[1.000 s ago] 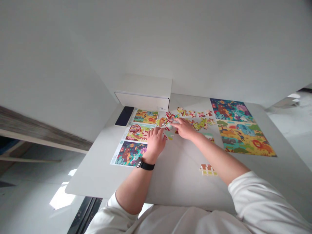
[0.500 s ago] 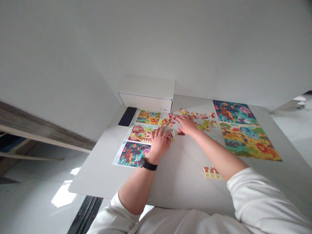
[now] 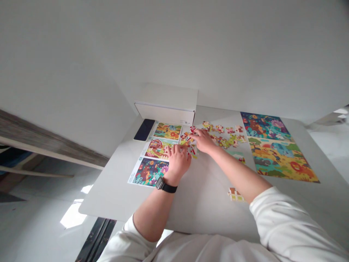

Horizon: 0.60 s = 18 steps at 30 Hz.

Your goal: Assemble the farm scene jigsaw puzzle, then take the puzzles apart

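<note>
My left hand [image 3: 178,160] lies palm down with fingers spread, over the right edge of a printed picture sheet [image 3: 136,170] and beside some jigsaw pieces. My right hand [image 3: 204,141] reaches in from the right, its fingers stretched out and touching a cluster of loose jigsaw pieces [image 3: 186,137] with red and yellow print. Whatever lies beneath its palm is hidden. More jigsaw pieces [image 3: 231,141] are scattered to the right of that hand. Near my right forearm sits a joined fence section [image 3: 236,195], partly covered by the arm.
Behind the sheet stands a white box [image 3: 165,111] against the wall. A dark phone [image 3: 144,130] lies at the sheet's upper left. On the right are two assembled-looking pictures, a dark forest scene [image 3: 265,126] and a yellow safari scene [image 3: 283,160], on the white table [image 3: 201,207].
My right hand has shifted slightly left and toward me over the pieces. A dark red piece that showed below it is no longer visible there. My left hand stays nearly in place.
</note>
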### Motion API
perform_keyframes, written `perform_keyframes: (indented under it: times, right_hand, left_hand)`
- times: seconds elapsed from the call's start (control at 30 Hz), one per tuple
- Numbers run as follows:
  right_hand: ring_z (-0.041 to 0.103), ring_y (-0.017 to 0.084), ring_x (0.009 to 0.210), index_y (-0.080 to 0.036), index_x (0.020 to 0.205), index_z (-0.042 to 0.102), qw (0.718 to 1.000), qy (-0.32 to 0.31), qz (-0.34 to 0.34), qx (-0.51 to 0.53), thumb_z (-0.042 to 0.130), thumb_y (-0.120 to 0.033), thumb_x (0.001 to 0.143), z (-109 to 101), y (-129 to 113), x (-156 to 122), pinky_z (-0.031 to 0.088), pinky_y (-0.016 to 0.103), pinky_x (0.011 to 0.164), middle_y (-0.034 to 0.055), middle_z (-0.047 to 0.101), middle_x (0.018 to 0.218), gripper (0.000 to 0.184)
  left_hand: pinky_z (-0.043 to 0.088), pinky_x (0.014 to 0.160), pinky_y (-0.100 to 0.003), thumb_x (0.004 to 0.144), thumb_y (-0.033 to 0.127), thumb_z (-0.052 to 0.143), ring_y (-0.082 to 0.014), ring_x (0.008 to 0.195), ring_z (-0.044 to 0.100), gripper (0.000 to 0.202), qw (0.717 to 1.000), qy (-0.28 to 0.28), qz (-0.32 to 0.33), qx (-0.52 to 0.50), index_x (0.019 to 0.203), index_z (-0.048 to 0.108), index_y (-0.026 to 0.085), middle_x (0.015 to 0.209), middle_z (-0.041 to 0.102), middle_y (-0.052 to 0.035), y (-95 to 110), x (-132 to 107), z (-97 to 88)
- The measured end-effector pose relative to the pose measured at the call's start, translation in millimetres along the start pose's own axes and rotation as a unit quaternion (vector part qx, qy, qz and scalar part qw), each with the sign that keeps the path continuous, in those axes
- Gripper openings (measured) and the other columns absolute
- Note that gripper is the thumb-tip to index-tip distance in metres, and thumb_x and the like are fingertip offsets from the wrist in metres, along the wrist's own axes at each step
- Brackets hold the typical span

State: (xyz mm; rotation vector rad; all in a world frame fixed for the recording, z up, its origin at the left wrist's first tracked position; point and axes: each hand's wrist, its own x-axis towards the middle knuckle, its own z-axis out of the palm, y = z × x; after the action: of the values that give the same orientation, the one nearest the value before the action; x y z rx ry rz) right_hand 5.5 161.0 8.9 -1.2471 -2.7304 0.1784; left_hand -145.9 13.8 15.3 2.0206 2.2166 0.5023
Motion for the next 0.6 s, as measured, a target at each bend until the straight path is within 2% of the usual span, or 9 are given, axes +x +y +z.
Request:
perform_keyframes:
  times: [0.27,0.47,0.53,0.6]
  right_hand:
    - [0.053,0.037,0.141,-0.03,0.152,0.069,0.999,0.009,0.048,-0.008,0.056,-0.009,0.093,0,16,-3,0.043,0.054,0.119,0.0154,0.061,0.153,0.064]
    - [0.055,0.038,0.141,-0.027,0.154,0.067,0.996,0.025,0.08,0.004,0.064,-0.013,0.09,-6,25,-21,0.044,0.056,0.121,0.014,0.059,0.157,0.065]
    - [0.055,0.036,0.142,-0.027,0.153,0.067,0.997,0.026,0.07,0.013,0.061,-0.013,0.093,-10,25,-32,0.044,0.054,0.122,0.0136,0.06,0.156,0.062]
    - [0.054,0.033,0.143,-0.029,0.152,0.069,0.999,0.023,0.033,0.022,0.057,-0.011,0.096,-13,22,-45,0.043,0.051,0.124,0.0121,0.061,0.156,0.06]
  left_hand:
    - [0.025,0.129,-0.069,0.102,0.039,0.061,-0.0399,0.135,0.054,0.049,1.0,0.004,-0.006,0.002,0.148,0.065,0.025,0.141,0.062,-0.0178,0,-4,-2.1]
    - [0.023,0.13,-0.07,0.101,0.039,0.063,-0.0402,0.138,0.052,0.051,1.0,0.012,0.0,0.0,0.15,0.064,0.03,0.145,0.062,-0.0163,-2,-4,3.1]
    - [0.023,0.13,-0.071,0.101,0.038,0.062,-0.0403,0.139,0.052,0.051,1.0,0.009,0.002,-0.002,0.152,0.063,0.03,0.145,0.062,-0.0163,-2,-3,4.0]
    - [0.024,0.13,-0.071,0.102,0.038,0.06,-0.0404,0.138,0.053,0.051,1.0,0.007,0.007,-0.003,0.152,0.064,0.029,0.144,0.062,-0.0164,-2,-3,4.2]
